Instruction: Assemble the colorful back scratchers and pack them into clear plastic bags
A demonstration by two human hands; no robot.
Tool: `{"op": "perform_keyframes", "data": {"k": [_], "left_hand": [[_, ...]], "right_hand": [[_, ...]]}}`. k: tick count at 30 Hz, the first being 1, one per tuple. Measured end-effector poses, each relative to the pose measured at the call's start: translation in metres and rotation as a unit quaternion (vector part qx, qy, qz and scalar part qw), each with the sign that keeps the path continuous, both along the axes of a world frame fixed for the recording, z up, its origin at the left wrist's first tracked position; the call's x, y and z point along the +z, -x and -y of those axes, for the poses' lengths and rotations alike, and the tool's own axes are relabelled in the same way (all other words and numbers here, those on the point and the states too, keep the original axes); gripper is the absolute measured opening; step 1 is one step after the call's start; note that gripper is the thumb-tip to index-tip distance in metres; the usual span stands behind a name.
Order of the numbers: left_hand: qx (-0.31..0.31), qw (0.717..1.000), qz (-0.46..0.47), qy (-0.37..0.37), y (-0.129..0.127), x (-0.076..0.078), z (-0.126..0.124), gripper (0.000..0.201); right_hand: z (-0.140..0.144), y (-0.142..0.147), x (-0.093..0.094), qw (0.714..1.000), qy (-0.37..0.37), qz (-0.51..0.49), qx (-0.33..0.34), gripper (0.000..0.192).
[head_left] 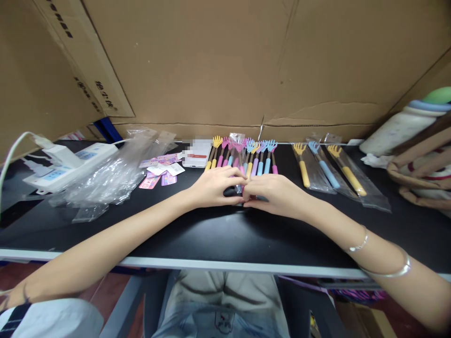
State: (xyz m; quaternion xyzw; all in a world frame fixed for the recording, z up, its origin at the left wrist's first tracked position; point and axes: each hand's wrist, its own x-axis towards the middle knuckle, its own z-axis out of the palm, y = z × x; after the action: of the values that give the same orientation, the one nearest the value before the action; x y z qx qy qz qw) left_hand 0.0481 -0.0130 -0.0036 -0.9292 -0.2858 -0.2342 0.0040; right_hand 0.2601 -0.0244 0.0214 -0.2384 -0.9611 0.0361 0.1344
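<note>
My left hand (pixel 216 187) and my right hand (pixel 276 193) meet over the middle of the black table, fingers closed around the lower end of a pink back scratcher (pixel 240 146) in a clear plastic bag. Its claw head points away from me; my fingers hide most of the handle end. Just beyond my hands lie several unbagged back scratchers side by side, among them a yellow one (pixel 215 143) and a blue one (pixel 270 148). To the right rest 3 scratchers in clear bags: a yellow one (pixel 302 166), a blue one (pixel 324 165) and another yellow one (pixel 348 171).
Clear plastic bags (pixel 105 173) are heaped at left, beside a white power strip (pixel 70 162). Small printed cards (pixel 165 169) and a white boxy object (pixel 197 157) lie nearer the middle. A bottle (pixel 401 126) leans at right. Cardboard (pixel 211 61) walls the back.
</note>
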Motion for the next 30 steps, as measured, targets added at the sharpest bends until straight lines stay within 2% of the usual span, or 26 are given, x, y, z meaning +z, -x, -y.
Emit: {"op": "perform_keyframes", "data": {"k": [5,11,15,18,22,25,30], "left_hand": [[-0.029,0.996,0.032,0.076,0.005,0.004,-0.005,0.029],[-0.001,0.997,0.018,0.078,0.003,0.005,-0.001,0.033],[-0.005,0.998,0.014,0.055,0.000,0.002,0.002,0.027],[-0.011,0.997,0.018,0.068,0.000,-0.001,0.002,0.025],[-0.019,0.996,0.018,0.087,0.001,-0.003,-0.001,0.019],[-0.021,0.996,0.024,0.088,0.002,-0.003,-0.002,0.016],[-0.018,0.995,0.034,0.097,0.002,-0.002,-0.003,0.014]], "right_hand": [[-0.005,-0.004,-0.002,0.997,0.052,-0.026,-0.043,0.013],[-0.009,-0.003,-0.007,0.988,0.114,-0.023,-0.097,0.019],[-0.013,-0.003,-0.011,0.984,0.154,-0.053,-0.075,0.017],[-0.017,-0.005,-0.012,0.975,0.206,-0.068,-0.038,0.015],[-0.019,-0.007,-0.010,0.965,0.253,-0.072,-0.023,0.012],[-0.018,-0.007,-0.009,0.965,0.250,-0.072,-0.021,0.012],[-0.015,-0.005,-0.010,0.978,0.197,-0.059,-0.039,0.011]]}}
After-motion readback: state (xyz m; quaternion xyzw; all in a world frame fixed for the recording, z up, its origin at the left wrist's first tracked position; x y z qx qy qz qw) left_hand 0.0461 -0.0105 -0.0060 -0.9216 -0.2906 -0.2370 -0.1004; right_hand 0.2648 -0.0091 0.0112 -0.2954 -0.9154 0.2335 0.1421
